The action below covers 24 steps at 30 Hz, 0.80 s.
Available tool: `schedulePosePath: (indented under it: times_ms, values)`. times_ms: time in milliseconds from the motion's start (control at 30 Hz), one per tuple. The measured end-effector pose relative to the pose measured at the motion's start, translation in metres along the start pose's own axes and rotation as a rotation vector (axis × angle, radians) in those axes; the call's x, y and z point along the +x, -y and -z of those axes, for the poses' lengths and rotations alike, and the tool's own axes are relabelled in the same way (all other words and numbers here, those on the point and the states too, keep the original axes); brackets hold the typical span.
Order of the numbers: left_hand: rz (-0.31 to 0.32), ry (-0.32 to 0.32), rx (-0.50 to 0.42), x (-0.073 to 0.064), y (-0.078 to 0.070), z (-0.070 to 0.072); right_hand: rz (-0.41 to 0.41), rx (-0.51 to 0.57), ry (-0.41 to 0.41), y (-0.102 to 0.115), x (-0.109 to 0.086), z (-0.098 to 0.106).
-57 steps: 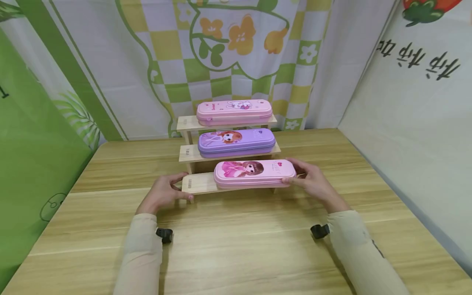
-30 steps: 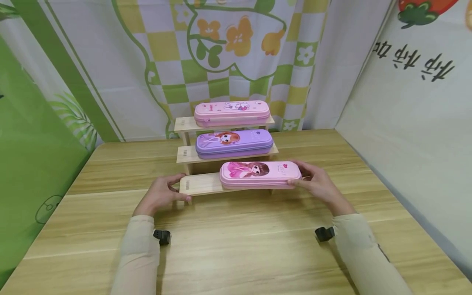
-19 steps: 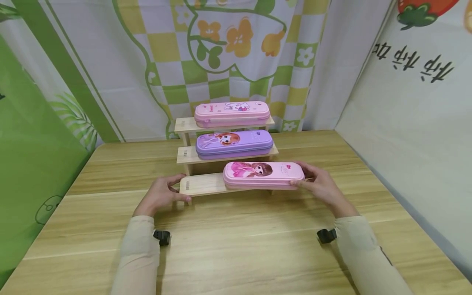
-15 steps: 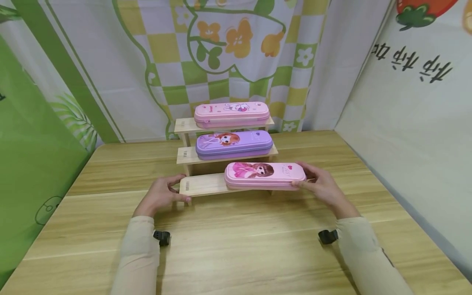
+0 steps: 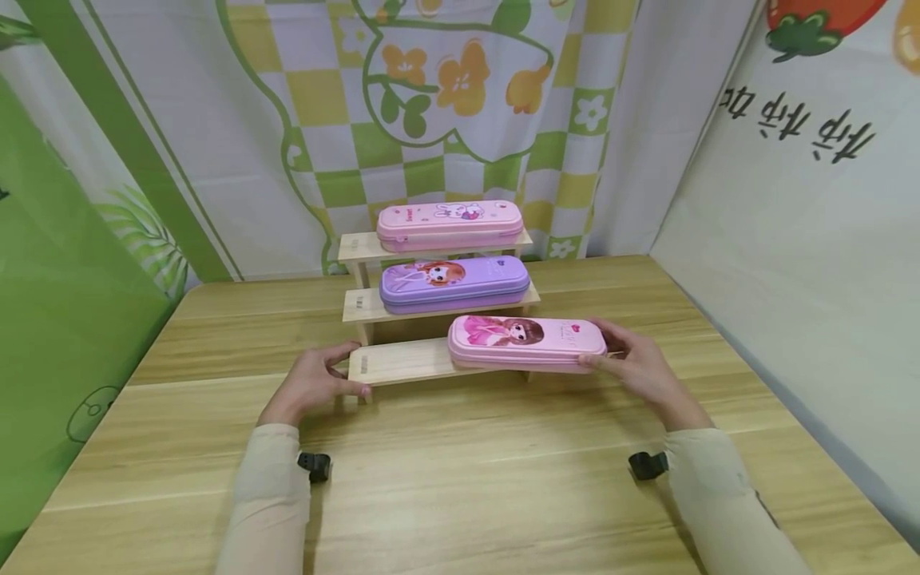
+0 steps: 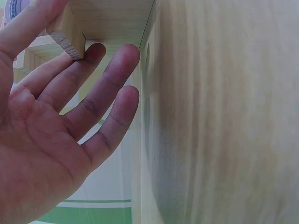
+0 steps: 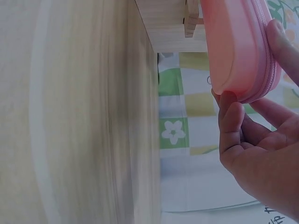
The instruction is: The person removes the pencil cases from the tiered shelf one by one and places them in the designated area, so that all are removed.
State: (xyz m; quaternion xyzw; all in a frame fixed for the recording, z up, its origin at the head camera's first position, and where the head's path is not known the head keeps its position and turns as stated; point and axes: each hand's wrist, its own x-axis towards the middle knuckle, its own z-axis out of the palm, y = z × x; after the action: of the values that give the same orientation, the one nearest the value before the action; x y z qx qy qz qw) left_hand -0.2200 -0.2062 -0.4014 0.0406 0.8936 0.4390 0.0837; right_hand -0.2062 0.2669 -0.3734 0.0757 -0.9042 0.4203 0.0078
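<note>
In the head view, my right hand (image 5: 643, 363) grips the right end of a pink pencil case (image 5: 528, 343) with a girl printed on its lid. The case lies over the lowest step of a wooden three-step stand (image 5: 398, 361) and juts past its right end. The right wrist view shows the thumb on the zipper side of the case (image 7: 238, 46) and fingertips under its end. My left hand (image 5: 312, 383) holds the lowest step's left end between thumb and index finger; its other fingers extend loosely below the board in the left wrist view.
A purple pencil case (image 5: 455, 284) sits on the middle step, and a pink rabbit pencil case (image 5: 450, 225) on the top one. All stand on a wooden table (image 5: 460, 479). A checked curtain (image 5: 331, 96) hangs behind, with a white wall cloth (image 5: 812, 224) at the right.
The pink girl pencil case has slid right along the lowest step with my right hand, baring more of the board. My left hand keeps its hold on the step's left end.
</note>
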Motion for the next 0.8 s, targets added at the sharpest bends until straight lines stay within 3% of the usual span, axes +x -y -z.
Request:
schedulePosePath:
  times_ms: [800]
  values:
    - [-0.004, -0.005, -0.005, 0.001, 0.0, -0.001, 0.022, -0.01, -0.05, -0.015, -0.01, 0.013]
